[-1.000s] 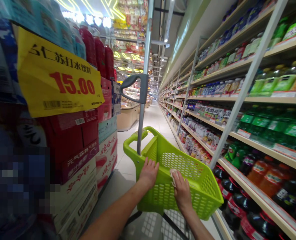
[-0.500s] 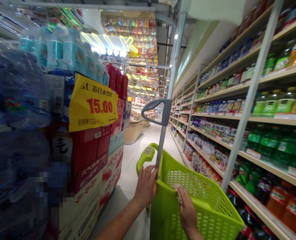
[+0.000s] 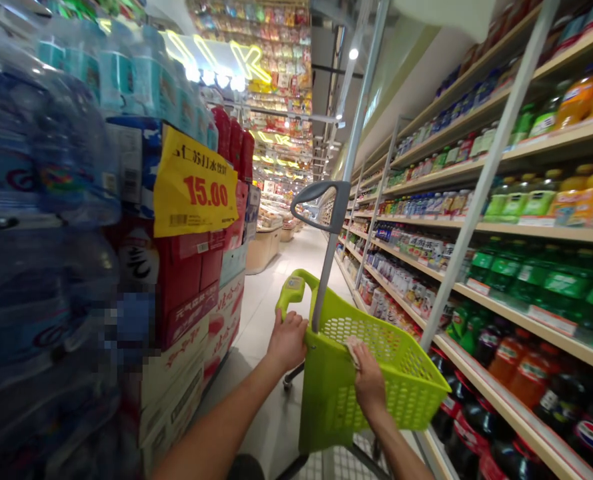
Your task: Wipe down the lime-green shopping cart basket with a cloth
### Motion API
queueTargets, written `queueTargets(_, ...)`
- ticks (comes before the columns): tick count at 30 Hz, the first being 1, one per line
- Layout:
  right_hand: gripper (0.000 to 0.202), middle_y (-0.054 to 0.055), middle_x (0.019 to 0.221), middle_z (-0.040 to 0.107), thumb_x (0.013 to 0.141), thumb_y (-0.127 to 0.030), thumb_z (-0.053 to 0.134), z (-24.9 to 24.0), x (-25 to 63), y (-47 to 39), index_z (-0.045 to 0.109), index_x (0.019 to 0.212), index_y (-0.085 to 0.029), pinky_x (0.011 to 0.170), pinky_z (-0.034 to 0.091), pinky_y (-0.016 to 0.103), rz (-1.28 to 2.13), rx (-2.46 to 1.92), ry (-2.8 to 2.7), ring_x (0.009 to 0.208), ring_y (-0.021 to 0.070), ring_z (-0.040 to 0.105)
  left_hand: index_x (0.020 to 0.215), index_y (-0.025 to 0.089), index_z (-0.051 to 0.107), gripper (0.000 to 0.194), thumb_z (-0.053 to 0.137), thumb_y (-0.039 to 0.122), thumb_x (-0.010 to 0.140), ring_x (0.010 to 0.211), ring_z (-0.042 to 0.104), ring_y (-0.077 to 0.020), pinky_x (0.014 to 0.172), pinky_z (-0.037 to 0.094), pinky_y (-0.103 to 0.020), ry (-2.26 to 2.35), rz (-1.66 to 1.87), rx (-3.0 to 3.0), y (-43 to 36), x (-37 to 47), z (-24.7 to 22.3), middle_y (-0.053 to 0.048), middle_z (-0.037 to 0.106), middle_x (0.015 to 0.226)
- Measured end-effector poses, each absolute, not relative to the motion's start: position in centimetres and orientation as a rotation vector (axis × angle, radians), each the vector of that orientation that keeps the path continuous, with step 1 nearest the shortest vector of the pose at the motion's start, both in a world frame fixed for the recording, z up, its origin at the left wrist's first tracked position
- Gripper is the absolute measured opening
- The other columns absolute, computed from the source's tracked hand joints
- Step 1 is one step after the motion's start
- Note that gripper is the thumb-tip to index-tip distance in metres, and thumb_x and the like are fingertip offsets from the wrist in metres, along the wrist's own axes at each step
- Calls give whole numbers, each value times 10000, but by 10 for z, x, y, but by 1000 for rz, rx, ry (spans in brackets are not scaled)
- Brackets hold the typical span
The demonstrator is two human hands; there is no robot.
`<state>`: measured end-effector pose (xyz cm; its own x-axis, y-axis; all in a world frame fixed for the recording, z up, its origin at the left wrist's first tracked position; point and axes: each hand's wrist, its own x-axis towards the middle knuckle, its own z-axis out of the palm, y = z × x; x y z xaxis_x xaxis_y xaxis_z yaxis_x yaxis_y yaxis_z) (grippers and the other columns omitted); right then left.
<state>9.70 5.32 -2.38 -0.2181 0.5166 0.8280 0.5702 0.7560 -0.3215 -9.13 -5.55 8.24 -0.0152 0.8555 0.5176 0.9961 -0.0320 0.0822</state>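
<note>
Two bare hands were at work: the left hand (image 3: 287, 341) had its fingers curled together over the near end of a smooth, curved green plastic handle (image 3: 287, 295), while the right hand (image 3: 370, 379) had its fingers close together, clamped on a pale, crumpled piece of cloth or tissue (image 3: 352, 349) at a basket rim. Handle and rim belonged to a bright green plastic shopping basket with perforated walls (image 3: 333, 393), which stood directly before the person on dark legs above the pale floor (image 3: 262, 303). Just beside the left hand, a slim grey metal pole (image 3: 326, 283) rose at a tilt, carrying a dark grey plastic loop grip (image 3: 338, 208). Farther left stood stacked printed cardboard cartons (image 3: 189, 277) behind a yellow paper sign reading 15.00 (image 3: 196, 190); to the right, long pale shelves (image 3: 541, 230) held green plastic soda bottles (image 3: 566, 277).
</note>
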Motion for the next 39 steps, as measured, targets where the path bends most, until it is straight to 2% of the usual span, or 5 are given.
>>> queueTargets(13, 493, 67, 1142, 604, 720, 31, 331, -67, 86, -30, 622, 1023, -228, 930, 397, 374, -285, -588, -2204, 1088, 185, 531, 1227, 154, 388, 499, 430, 160, 731, 1220, 312, -254, 1062, 105, -503, -1795, -515, -2102, -90, -92, 79, -100, 488, 1215)
queueTargets(19, 415, 69, 1270, 503, 810, -70, 349, -17, 75, -25, 556, 1141, -211, 1006, 312, 433, -313, -506, -2036, 1229, 197, 386, 1261, 161, 346, 535, 431, 172, 733, 1246, 276, -251, 1072, 74, -485, -1754, -480, -2118, -97, -91, 77, -97, 449, 1255)
queueTargets(26, 472, 35, 1091, 635, 749, 4, 359, -79, 82, -41, 623, 1040, -257, 875, 457, 346, -287, -547, -2257, 1053, 177, 559, 1287, 131, 299, 581, 433, 180, 724, 1237, 267, -266, 1067, 67, -497, -1780, -439, -2092, -99, -83, 74, -120, 435, 1247)
queueTargets(33, 428, 89, 1264, 507, 805, -60, 342, 2, 64, -39, 552, 1156, -185, 991, 330, 454, -276, -489, -2001, 1223, 218, 392, 1287, 136, 288, 534, 392, 208, 768, 1244, 242, -269, 1059, 83, -508, -1810, -373, -2078, -102, -76, 76, -119, 416, 1257)
queueTargets(39, 454, 58, 1088, 635, 748, -18, 339, -74, 85, -44, 643, 1013, -226, 896, 433, 372, -248, -523, -2202, 1064, 199, 548, 1256, 135, 313, 574, 460, 199, 705, 1229, 260, -264, 1067, 62, -511, -1862, -364, -2095, -105, -74, 80, -110, 430, 1245)
